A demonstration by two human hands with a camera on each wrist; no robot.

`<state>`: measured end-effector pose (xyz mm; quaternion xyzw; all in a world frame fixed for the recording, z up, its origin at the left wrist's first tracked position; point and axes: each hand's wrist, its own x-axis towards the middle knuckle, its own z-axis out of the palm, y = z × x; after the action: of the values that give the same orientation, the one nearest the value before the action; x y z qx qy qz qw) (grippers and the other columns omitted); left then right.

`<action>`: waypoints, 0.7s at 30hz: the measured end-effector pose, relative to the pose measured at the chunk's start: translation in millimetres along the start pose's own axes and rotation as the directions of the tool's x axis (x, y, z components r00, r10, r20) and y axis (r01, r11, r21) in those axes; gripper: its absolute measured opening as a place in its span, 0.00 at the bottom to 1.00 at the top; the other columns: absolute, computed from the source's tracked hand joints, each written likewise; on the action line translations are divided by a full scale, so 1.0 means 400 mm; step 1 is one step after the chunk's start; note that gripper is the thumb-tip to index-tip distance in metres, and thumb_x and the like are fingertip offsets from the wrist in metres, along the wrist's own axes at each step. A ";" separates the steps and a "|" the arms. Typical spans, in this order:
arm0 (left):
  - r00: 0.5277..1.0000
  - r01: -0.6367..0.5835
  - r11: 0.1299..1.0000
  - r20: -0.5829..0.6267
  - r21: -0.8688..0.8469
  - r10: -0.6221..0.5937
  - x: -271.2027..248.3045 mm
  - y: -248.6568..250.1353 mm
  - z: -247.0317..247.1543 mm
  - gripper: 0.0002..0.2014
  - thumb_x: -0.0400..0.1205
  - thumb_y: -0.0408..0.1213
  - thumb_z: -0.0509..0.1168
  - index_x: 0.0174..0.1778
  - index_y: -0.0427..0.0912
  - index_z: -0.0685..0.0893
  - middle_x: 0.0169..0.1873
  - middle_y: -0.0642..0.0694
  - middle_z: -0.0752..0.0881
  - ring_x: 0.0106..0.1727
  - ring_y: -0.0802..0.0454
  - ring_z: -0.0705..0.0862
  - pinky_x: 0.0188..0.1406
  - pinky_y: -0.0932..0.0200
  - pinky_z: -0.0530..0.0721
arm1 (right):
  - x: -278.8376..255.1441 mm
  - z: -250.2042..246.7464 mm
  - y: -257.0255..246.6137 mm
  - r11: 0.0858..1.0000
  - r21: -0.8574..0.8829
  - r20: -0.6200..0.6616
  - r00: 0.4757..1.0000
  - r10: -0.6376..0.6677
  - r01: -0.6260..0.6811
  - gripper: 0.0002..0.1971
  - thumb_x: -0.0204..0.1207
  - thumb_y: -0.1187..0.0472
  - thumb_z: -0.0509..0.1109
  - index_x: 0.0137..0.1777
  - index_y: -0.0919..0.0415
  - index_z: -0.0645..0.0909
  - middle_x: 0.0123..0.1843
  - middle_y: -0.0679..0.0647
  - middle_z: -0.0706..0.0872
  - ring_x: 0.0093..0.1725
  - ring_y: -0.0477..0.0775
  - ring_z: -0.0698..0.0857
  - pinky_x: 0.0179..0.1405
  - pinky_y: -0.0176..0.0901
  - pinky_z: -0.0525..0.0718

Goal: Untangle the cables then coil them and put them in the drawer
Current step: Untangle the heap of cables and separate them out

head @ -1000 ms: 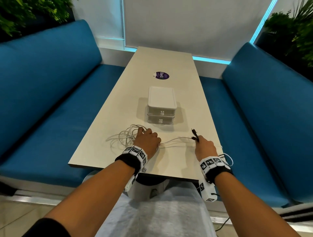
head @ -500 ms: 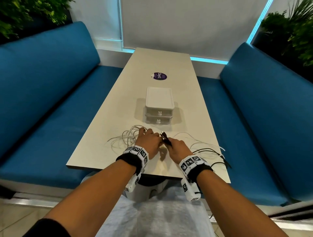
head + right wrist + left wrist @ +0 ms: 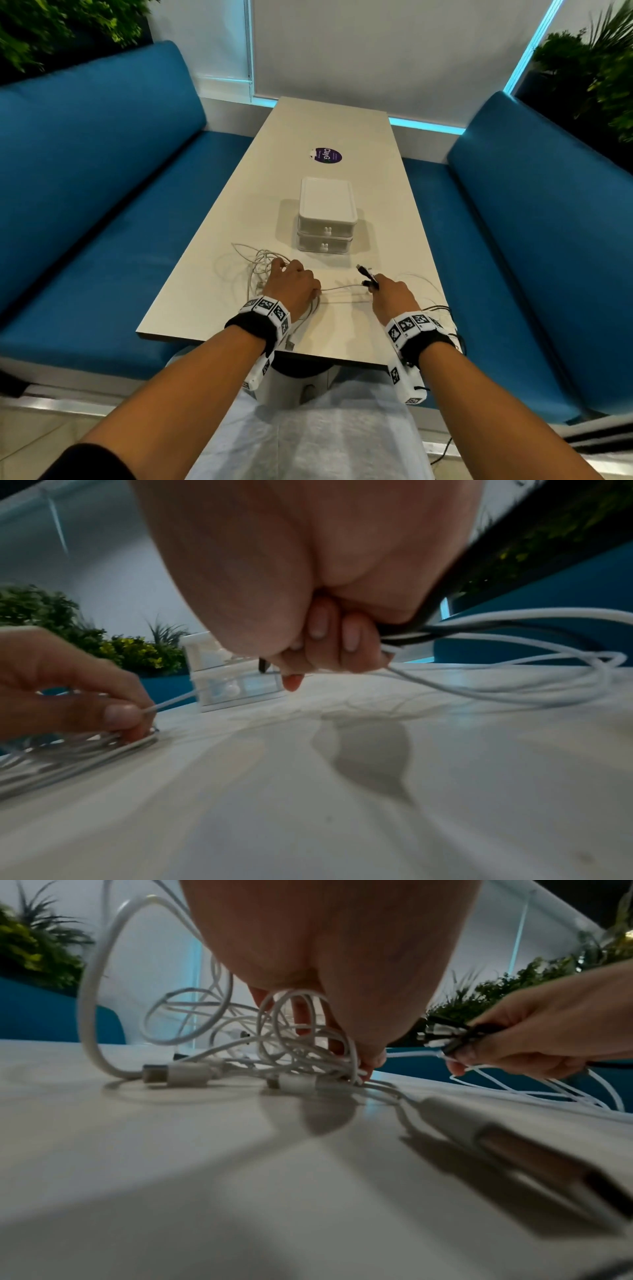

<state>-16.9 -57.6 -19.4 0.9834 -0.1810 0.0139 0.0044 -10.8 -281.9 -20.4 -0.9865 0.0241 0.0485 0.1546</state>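
While left hand [image 3: 294, 285] pins cables [image 3: 260, 265], right hand [image 3: 390, 297] pinches plugs [image 3: 367, 275]

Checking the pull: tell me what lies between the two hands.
In the head view, one thin white cable runs from the left hand to the right hand, above otherwise bare table.

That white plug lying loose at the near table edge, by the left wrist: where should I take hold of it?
Pinch the white plug by its plastic body, not the metal tip. It lies flat on the table, tip toward the near edge, so come from above, fingers across its width. The left hand is busy pinning the tangle.
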 end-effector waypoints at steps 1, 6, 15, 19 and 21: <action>1.000 0.003 1.000 -0.006 0.018 -0.003 0.001 0.003 -0.001 0.14 0.86 0.41 0.54 0.54 0.56 0.86 0.53 0.57 0.87 0.66 0.48 0.74 0.68 0.38 0.59 | -0.003 0.001 -0.011 1.000 0.016 -0.018 1.000 -0.007 0.008 0.12 0.86 0.55 0.55 0.62 0.56 0.76 0.46 0.63 0.83 0.41 0.65 0.83 0.40 0.50 0.82; 1.000 -0.010 0.997 -0.026 0.078 0.012 0.004 0.032 0.001 0.12 0.86 0.44 0.56 0.57 0.56 0.85 0.53 0.56 0.87 0.65 0.46 0.75 0.69 0.35 0.58 | -0.036 0.028 -0.079 0.971 0.137 0.003 0.980 -0.198 0.195 0.12 0.85 0.56 0.59 0.64 0.53 0.79 0.49 0.63 0.88 0.47 0.67 0.86 0.44 0.53 0.84; 0.991 -0.076 0.994 -0.101 0.074 0.084 -0.012 0.020 0.014 0.11 0.84 0.46 0.59 0.55 0.54 0.87 0.52 0.56 0.87 0.66 0.49 0.76 0.68 0.36 0.60 | -0.034 0.030 -0.109 0.976 0.106 0.140 0.969 -0.202 0.188 0.09 0.82 0.59 0.60 0.50 0.59 0.82 0.47 0.60 0.89 0.48 0.65 0.85 0.48 0.54 0.83; 0.987 -0.111 0.986 -0.103 0.123 0.124 -0.023 0.018 0.026 0.13 0.79 0.40 0.65 0.59 0.53 0.84 0.55 0.53 0.85 0.63 0.46 0.80 0.66 0.37 0.67 | -0.013 0.017 -0.095 0.988 0.136 0.139 0.986 -0.095 0.076 0.11 0.83 0.59 0.61 0.55 0.60 0.84 0.54 0.61 0.89 0.54 0.66 0.85 0.49 0.47 0.82; 0.983 -0.136 0.983 -0.105 0.125 0.149 -0.016 0.003 0.025 0.16 0.81 0.39 0.64 0.65 0.54 0.80 0.57 0.52 0.85 0.62 0.45 0.81 0.67 0.37 0.68 | 0.002 -0.009 -0.064 0.987 0.158 0.120 0.993 -0.006 -0.013 0.12 0.83 0.57 0.62 0.58 0.60 0.84 0.55 0.63 0.88 0.54 0.67 0.85 0.45 0.46 0.79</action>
<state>-23.2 -56.6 -29.7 0.9640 -0.2494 0.0810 -0.0439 -8.2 -258.7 -9.5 -0.9663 0.0201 0.1059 0.2337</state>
